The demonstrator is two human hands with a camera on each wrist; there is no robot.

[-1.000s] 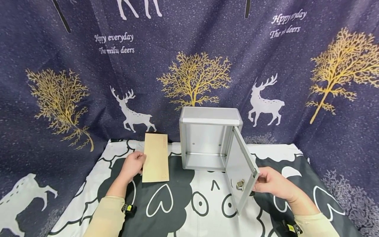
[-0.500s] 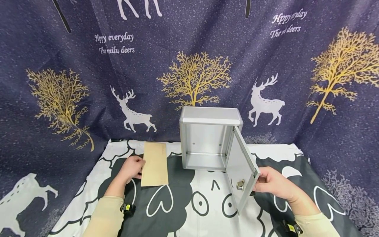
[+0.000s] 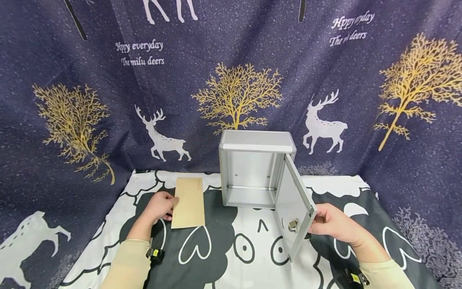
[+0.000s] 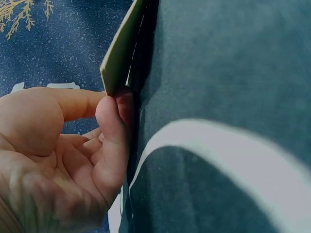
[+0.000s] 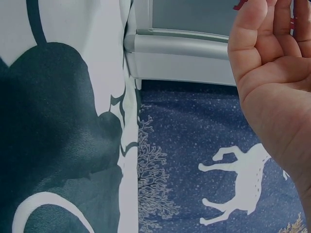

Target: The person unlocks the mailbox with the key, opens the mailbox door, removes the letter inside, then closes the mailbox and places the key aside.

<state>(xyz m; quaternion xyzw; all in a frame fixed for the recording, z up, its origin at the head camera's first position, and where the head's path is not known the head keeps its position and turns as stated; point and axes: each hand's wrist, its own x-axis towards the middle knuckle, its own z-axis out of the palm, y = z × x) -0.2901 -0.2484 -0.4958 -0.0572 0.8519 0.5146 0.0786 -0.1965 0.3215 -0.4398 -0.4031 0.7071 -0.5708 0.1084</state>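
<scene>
- Lowered since the earlier frame: one tan envelope (image 3: 188, 202) and the left hand (image 3: 161, 205) pinching its left edge, at eight o'clock from the metal box.
- One metal box (image 3: 256, 140), one door (image 3: 290, 200) swung out toward five o'clock, one lock (image 3: 293, 225).
- Right hand (image 3: 332, 220) at the door's free edge, four o'clock; I cannot tell whether it grips.
- Underneath: black-and-white patterned cloth (image 3: 249, 222).
- Behind: navy hanging (image 3: 252, 44), three gold trees (image 3: 236, 114), two whole white deer (image 3: 325, 130).
</scene>
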